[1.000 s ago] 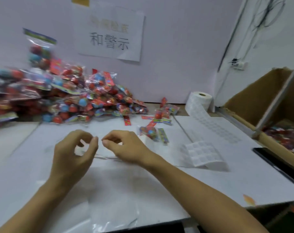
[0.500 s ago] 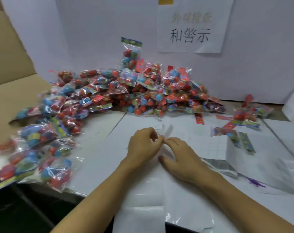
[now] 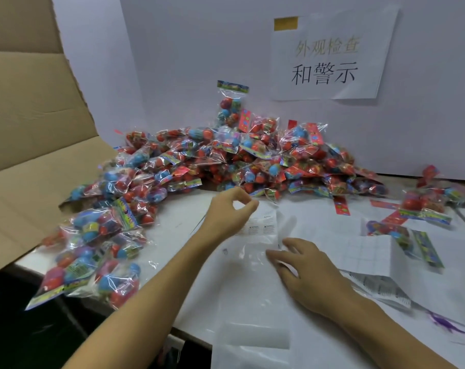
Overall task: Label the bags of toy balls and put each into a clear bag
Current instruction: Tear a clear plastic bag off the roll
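A large brown corrugated cardboard sheet (image 3: pixel 34 123) leans at the left of the white surface (image 3: pixel 180 230), and a white paper sign with printed characters (image 3: pixel 330 54) hangs on the pale wall behind. Along the back of the surface, spilling towards the left front edge, lies the heap of small cellophane bags of red and blue toy balls (image 3: pixel 226 161); these look light, crinkly and slippery, their balls likely to shift inside, so the flat printed header strip seems the surest place to take hold. Right of centre sits a white gridded label sheet (image 3: pixel 359 249). In front of the person lies the flat clear plastic bag with small printed warning text (image 3: pixel 255 249), thin, limp and apt to cling, best lifted at its open edge. The left hand (image 3: pixel 227 213) hovers over the bag's upper corner, forearm stretched forward, thumb and forefinger closed in a pinch; whether this grip holds a label or the film I cannot tell. The right hand (image 3: pixel 308 270) rests palm down on the bag, fingers spread and relaxed, pinning it.
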Demonstrator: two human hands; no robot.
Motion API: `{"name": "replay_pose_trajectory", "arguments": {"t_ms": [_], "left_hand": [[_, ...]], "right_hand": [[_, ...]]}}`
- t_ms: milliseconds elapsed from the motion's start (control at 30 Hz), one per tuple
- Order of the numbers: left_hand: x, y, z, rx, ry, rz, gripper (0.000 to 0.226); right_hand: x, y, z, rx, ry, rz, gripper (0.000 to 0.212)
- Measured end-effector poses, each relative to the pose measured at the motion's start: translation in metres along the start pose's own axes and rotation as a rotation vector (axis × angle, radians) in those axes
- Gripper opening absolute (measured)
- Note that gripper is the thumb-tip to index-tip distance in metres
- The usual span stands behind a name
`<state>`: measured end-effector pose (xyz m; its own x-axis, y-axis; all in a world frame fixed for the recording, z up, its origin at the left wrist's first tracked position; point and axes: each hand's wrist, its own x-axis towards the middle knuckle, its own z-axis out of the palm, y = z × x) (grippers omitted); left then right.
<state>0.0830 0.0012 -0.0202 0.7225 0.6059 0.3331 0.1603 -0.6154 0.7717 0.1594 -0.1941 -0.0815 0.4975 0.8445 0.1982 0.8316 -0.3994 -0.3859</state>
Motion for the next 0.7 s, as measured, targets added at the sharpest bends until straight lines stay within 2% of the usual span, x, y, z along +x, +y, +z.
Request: {"name": "replay_pose_trajectory", "arguments": {"t_ms": [67, 133, 233, 300, 367, 400, 500, 567, 633, 700], "left_hand": [[0.014, -0.011, -0.021, 0.191, 0.031, 0.035, 0.013], [0.029, -0.027, -0.047, 0.478, 0.118, 0.012, 0.026], [0.04, -0.059, -0.097, 0.869, 0.168, -0.252, 0.057], [0.037, -0.081, -0.126, 0.884, 0.08, -0.474, 0.069], [0.028, -0.099, -0.144, 0.822, -0.003, -0.567, 0.075], [0.025, -0.106, -0.148, 0.803, 0.003, -0.529, 0.076], [0.018, -0.115, -0.151, 0.742, 0.179, -0.307, 0.07], [0.015, -0.118, -0.151, 0.677, 0.251, -0.24, 0.067], [0.015, -0.12, -0.152, 0.63, 0.284, -0.222, 0.06], [0.012, -0.116, -0.157, 0.627, 0.245, -0.156, 0.053]], "right_hand": [[0.0, 0.001, -0.001, 0.024, -0.014, 0.015, 0.035], [-0.001, 0.003, -0.002, 0.035, -0.025, 0.026, 0.035], [0.0, 0.001, -0.003, 0.038, -0.043, 0.03, 0.035], [0.0, 0.001, -0.004, 0.046, -0.044, 0.037, 0.035], [0.0, 0.001, -0.004, 0.059, -0.043, 0.042, 0.035], [0.0, 0.002, -0.004, 0.066, -0.042, 0.049, 0.035], [-0.001, 0.0, -0.004, 0.077, -0.037, 0.058, 0.035], [-0.001, 0.0, -0.004, 0.079, -0.038, 0.06, 0.035], [-0.002, -0.001, -0.005, 0.09, -0.044, 0.066, 0.035], [-0.002, 0.0, -0.005, 0.092, -0.046, 0.065, 0.035]]}}
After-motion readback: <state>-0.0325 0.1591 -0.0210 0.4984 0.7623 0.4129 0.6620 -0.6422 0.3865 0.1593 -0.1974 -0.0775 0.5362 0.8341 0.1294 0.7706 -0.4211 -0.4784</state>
